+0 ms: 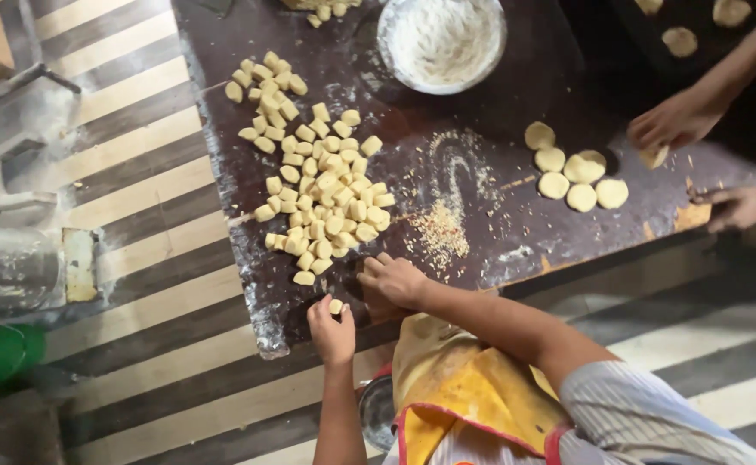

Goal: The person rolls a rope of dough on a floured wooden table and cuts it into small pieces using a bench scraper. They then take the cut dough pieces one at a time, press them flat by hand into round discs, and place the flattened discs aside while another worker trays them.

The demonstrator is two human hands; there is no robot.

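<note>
My left hand [330, 331] is at the near edge of the dark wooden board [515, 95] and pinches a small pale dough piece [336, 306] at its fingertips. Just to the right, my right hand [392, 280] lies knuckles up on the board with its fingers curled; whatever is under it is hidden. Right above both hands spreads a heap of several small cut dough pieces [322, 185]. A patch of crumbs and flour [441, 228] lies right of the heap.
A metal bowl of flour [441, 40] stands at the board's far side. Several flattened dough rounds [571, 176] lie at the right, where another person's hand [675, 119] holds a dough piece and their other hand [743, 207] rests. Metal equipment [8, 267] stands on the left over a striped floor.
</note>
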